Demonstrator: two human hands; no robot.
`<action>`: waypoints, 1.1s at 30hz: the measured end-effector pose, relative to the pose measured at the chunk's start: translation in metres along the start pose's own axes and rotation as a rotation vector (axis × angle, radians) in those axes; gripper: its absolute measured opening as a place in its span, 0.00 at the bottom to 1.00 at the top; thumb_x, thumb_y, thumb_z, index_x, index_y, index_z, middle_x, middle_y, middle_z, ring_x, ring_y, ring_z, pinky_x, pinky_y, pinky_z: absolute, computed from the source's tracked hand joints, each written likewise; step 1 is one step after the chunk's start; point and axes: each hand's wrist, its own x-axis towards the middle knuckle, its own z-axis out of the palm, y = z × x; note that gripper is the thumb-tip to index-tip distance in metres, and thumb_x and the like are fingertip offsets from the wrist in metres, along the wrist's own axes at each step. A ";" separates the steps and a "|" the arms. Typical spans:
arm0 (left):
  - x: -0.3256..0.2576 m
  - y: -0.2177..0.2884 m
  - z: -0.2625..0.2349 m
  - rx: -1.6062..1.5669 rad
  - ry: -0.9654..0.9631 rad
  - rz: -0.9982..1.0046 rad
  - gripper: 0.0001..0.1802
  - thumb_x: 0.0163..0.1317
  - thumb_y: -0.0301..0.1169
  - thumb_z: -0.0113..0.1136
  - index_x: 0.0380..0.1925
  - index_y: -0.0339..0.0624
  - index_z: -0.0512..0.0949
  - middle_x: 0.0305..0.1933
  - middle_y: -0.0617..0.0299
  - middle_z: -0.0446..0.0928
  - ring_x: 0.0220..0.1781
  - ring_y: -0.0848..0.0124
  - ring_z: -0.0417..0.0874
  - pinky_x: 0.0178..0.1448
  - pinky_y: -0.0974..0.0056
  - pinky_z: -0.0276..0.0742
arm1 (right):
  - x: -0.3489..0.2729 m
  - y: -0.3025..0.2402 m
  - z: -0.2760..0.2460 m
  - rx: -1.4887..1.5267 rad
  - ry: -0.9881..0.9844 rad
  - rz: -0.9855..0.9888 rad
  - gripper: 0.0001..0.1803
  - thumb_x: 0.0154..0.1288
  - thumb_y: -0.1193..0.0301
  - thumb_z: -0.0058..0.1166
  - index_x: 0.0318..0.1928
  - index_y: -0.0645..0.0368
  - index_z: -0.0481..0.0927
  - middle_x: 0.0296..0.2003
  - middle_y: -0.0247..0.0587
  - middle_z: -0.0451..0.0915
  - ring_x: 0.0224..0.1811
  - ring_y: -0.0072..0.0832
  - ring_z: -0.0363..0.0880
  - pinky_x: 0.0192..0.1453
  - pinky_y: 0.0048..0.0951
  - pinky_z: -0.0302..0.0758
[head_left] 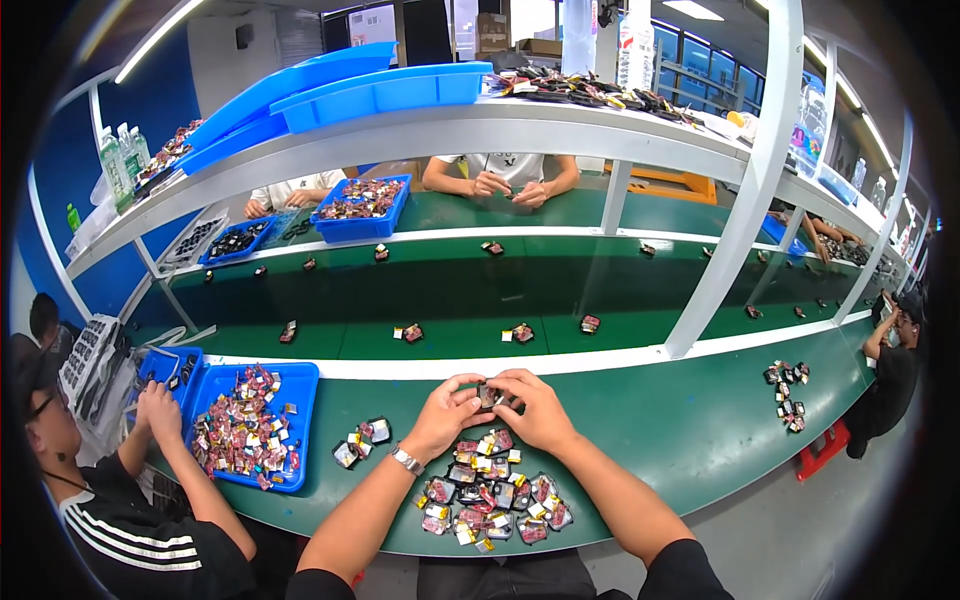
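Observation:
My left hand, with a metal watch band at its wrist, and my right hand meet over the green table. Between their fingertips they pinch a small dark electronic module, mostly covered by the fingers. Just below, nearer to me, spreads a pile of similar modules with red circuit boards, silver faces and yellow tape. Left of my left hand lies a small cluster of modules with dark housings and silver faces.
A blue tray of red boards stands left, beside a seated co-worker. More modules lie right. Beyond a white rail, a green conveyor belt carries scattered modules. A white post and overhead shelf frame the far side.

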 end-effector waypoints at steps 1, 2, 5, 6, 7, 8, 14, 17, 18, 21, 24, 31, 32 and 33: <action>0.000 0.000 0.000 -0.001 -0.005 -0.007 0.19 0.69 0.20 0.50 0.59 0.36 0.64 0.55 0.51 0.74 0.55 0.65 0.80 0.60 0.60 0.81 | -0.001 0.001 -0.003 0.001 0.001 -0.001 0.20 0.54 0.78 0.61 0.50 0.57 0.80 0.48 0.42 0.77 0.41 0.35 0.81 0.43 0.31 0.80; 0.000 0.000 0.001 -0.001 -0.010 -0.013 0.19 0.69 0.20 0.49 0.59 0.35 0.64 0.55 0.51 0.75 0.55 0.65 0.80 0.59 0.61 0.82 | -0.001 0.001 -0.006 -0.086 -0.011 -0.031 0.21 0.54 0.78 0.61 0.51 0.56 0.80 0.48 0.41 0.76 0.43 0.37 0.80 0.46 0.32 0.79; -0.002 0.000 0.004 -0.003 -0.014 -0.017 0.19 0.69 0.19 0.48 0.59 0.35 0.64 0.55 0.52 0.75 0.55 0.66 0.80 0.60 0.61 0.81 | -0.003 0.000 -0.008 -0.209 -0.002 -0.127 0.18 0.54 0.77 0.61 0.47 0.54 0.79 0.50 0.40 0.75 0.50 0.39 0.77 0.52 0.35 0.77; 0.000 -0.001 0.003 -0.003 -0.016 -0.019 0.19 0.69 0.19 0.48 0.59 0.35 0.64 0.55 0.52 0.75 0.55 0.66 0.80 0.60 0.61 0.81 | -0.002 0.000 -0.008 -0.227 -0.017 -0.150 0.15 0.55 0.76 0.61 0.45 0.55 0.79 0.51 0.39 0.74 0.51 0.38 0.76 0.52 0.35 0.77; 0.000 -0.001 0.003 0.024 -0.022 -0.019 0.19 0.69 0.19 0.47 0.59 0.35 0.65 0.55 0.52 0.75 0.56 0.66 0.79 0.60 0.61 0.81 | -0.001 0.000 -0.008 -0.241 -0.033 -0.176 0.13 0.55 0.76 0.61 0.42 0.55 0.79 0.51 0.39 0.74 0.53 0.38 0.75 0.53 0.36 0.76; -0.001 -0.001 0.002 0.052 -0.027 -0.019 0.19 0.69 0.18 0.46 0.60 0.35 0.65 0.55 0.52 0.75 0.56 0.66 0.79 0.61 0.62 0.80 | -0.001 0.000 -0.008 -0.238 -0.033 -0.177 0.13 0.55 0.76 0.61 0.42 0.55 0.79 0.51 0.39 0.74 0.53 0.38 0.75 0.53 0.36 0.76; -0.001 0.000 0.008 0.168 -0.057 -0.033 0.21 0.68 0.17 0.46 0.61 0.34 0.65 0.55 0.52 0.75 0.56 0.67 0.79 0.61 0.62 0.80 | -0.001 0.010 -0.013 -0.317 -0.102 -0.165 0.10 0.55 0.74 0.63 0.39 0.56 0.80 0.51 0.37 0.74 0.56 0.37 0.72 0.56 0.37 0.75; 0.000 -0.003 0.003 0.166 -0.097 -0.011 0.22 0.68 0.17 0.46 0.61 0.34 0.64 0.55 0.53 0.75 0.56 0.67 0.79 0.61 0.62 0.80 | 0.000 0.008 -0.012 -0.303 -0.092 -0.180 0.08 0.55 0.72 0.63 0.37 0.56 0.82 0.51 0.37 0.74 0.56 0.37 0.72 0.56 0.36 0.75; -0.001 -0.003 0.002 0.166 -0.097 -0.012 0.22 0.68 0.17 0.46 0.61 0.34 0.64 0.55 0.53 0.75 0.56 0.67 0.79 0.61 0.62 0.80 | 0.000 0.007 -0.010 -0.289 -0.084 -0.167 0.07 0.55 0.72 0.63 0.36 0.56 0.83 0.51 0.37 0.74 0.56 0.37 0.72 0.56 0.36 0.75; 0.000 -0.003 0.000 0.158 -0.145 0.024 0.21 0.68 0.19 0.48 0.61 0.34 0.65 0.55 0.53 0.75 0.55 0.67 0.79 0.61 0.62 0.79 | 0.000 0.007 -0.009 -0.268 -0.065 -0.150 0.06 0.56 0.71 0.62 0.36 0.55 0.84 0.51 0.37 0.75 0.56 0.36 0.72 0.56 0.36 0.74; 0.000 -0.001 -0.001 0.170 -0.155 0.015 0.21 0.67 0.20 0.50 0.61 0.34 0.65 0.55 0.53 0.74 0.55 0.68 0.79 0.61 0.63 0.79 | 0.000 0.003 -0.009 -0.264 -0.072 -0.150 0.07 0.56 0.71 0.63 0.37 0.55 0.84 0.51 0.38 0.75 0.58 0.37 0.72 0.58 0.36 0.74; -0.002 0.000 0.002 0.192 -0.121 -0.062 0.19 0.68 0.21 0.50 0.59 0.37 0.66 0.54 0.55 0.75 0.55 0.69 0.79 0.60 0.64 0.79 | -0.004 0.001 -0.012 -0.185 -0.120 -0.177 0.07 0.56 0.71 0.62 0.36 0.55 0.85 0.53 0.40 0.75 0.59 0.38 0.71 0.60 0.36 0.72; -0.002 -0.001 0.002 0.203 -0.117 -0.054 0.18 0.69 0.21 0.50 0.58 0.38 0.67 0.54 0.56 0.76 0.55 0.69 0.79 0.60 0.63 0.79 | -0.005 0.000 -0.011 -0.186 -0.113 -0.176 0.07 0.56 0.71 0.62 0.36 0.55 0.85 0.53 0.40 0.75 0.59 0.38 0.71 0.60 0.36 0.72; -0.001 -0.002 0.002 0.206 -0.123 -0.057 0.18 0.69 0.21 0.50 0.58 0.38 0.67 0.54 0.56 0.76 0.55 0.69 0.79 0.60 0.63 0.79 | -0.006 -0.002 -0.010 -0.185 -0.078 -0.158 0.06 0.57 0.71 0.61 0.35 0.56 0.84 0.52 0.39 0.76 0.58 0.38 0.72 0.60 0.37 0.72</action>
